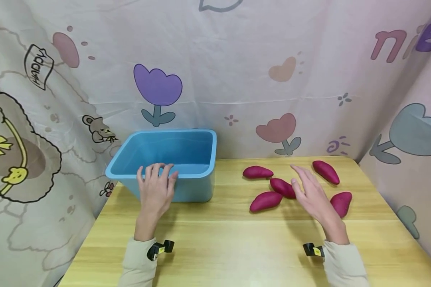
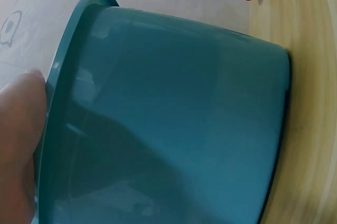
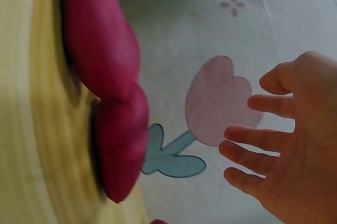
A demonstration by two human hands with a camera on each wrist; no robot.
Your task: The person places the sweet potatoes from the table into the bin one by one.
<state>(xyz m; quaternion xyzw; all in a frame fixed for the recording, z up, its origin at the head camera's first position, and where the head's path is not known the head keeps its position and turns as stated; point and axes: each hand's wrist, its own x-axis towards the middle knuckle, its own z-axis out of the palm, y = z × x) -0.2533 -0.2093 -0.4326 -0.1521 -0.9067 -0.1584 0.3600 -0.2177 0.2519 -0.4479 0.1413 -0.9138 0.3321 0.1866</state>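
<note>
At the front rim of a blue plastic bin (image 1: 179,187), my left hand (image 1: 155,193) grips the edge with its fingers bent over it. The left wrist view shows part of the hand (image 2: 18,145) right along the rim, over the bin's outer wall (image 2: 174,103); the other fingertips are hidden there. My right hand (image 1: 314,199) hovers above the purple-red sweet potatoes, fingers spread and holding nothing. Closest to it lies one sweet potato (image 1: 283,188), with another sweet potato (image 1: 265,201) against it. In the right wrist view the palm (image 3: 305,171) faces two sweet potatoes (image 3: 100,34) lying end to end.
More sweet potatoes lie around: one (image 1: 257,172) toward the bin, one (image 1: 326,172) at the back right, one (image 1: 341,204) partly behind the right wrist. All rest on a wooden table (image 1: 237,247). A printed curtain (image 1: 215,71) hangs behind and at both sides.
</note>
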